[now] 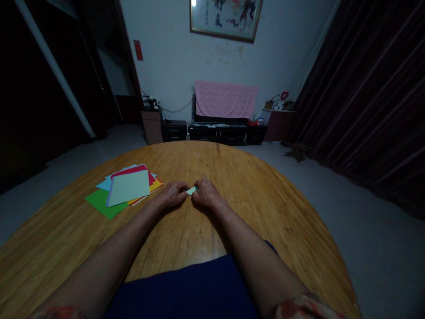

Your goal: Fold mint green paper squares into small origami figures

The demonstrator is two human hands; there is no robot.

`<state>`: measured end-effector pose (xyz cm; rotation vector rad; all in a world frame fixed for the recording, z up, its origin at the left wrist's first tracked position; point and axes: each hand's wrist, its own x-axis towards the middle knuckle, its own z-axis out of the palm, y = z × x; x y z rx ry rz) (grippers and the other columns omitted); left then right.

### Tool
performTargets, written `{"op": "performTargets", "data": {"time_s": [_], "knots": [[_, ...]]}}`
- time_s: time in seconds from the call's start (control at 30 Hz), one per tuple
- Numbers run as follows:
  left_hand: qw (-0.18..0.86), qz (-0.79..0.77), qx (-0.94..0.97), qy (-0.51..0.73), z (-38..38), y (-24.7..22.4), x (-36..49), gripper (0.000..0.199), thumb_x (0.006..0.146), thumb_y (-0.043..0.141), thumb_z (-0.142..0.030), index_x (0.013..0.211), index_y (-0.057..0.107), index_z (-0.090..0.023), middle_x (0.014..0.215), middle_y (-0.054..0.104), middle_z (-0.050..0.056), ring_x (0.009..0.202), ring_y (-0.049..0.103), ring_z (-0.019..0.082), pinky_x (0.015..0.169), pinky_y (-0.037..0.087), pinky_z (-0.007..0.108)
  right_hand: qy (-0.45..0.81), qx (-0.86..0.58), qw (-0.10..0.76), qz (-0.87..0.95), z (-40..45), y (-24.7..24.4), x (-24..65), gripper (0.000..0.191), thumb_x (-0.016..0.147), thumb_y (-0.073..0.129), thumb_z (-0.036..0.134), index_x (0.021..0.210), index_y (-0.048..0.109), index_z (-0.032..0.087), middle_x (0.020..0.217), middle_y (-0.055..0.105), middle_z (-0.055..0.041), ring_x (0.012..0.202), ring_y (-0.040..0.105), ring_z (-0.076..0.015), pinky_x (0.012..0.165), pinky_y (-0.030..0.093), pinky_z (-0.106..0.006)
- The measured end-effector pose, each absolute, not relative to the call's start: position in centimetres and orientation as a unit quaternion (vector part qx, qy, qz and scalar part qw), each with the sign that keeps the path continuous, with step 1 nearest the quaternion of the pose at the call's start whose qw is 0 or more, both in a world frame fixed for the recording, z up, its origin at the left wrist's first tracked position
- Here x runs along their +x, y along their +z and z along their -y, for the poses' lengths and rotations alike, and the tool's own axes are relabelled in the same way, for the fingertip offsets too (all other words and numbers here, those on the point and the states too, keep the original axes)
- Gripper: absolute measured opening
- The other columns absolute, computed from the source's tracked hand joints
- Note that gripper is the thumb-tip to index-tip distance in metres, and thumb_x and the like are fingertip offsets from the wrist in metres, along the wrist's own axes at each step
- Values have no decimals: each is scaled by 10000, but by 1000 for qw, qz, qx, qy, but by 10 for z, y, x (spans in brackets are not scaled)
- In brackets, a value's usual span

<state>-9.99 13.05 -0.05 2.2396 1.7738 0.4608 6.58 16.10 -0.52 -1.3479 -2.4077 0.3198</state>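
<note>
A small folded piece of pale green paper is held between my two hands over the middle of the wooden table. My left hand closes on its left end, fingers curled. At the right end my right hand grips it with bent fingers. Most of the paper is hidden by the fingers, so its full shape cannot be made out. To the left of my left hand lies a loose pile of coloured paper sheets, pale green on top, with red, light blue, yellow-orange and bright green ones beneath.
The round wooden table fills the foreground, its far edge curving before a low black cabinet. A pink cloth covers a screen there. A dark curtain hangs at right. Dark blue fabric lies at the near edge.
</note>
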Motion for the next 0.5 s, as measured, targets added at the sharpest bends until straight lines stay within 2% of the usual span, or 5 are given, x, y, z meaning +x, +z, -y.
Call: {"op": "performTargets", "data": {"time_s": [0.2,0.5], "knots": [[130,-609,766,159,-119,-5,-93,277,808,487,-295,964,689,-186,916,684,43,831,588,166,751,430,267,108,-469,196,854,-154,-16,73,217,758,525,202,936,638,151,998,598,-142,929,571,-237,785,451,-331],[77,-615,767,164,-121,-14,-92,294,804,484,-269,1006,688,-206,939,671,54,875,581,184,793,425,286,89,-467,190,859,-151,-13,78,214,776,519,208,943,643,161,1007,601,-135,917,573,-228,764,455,-313]]}}
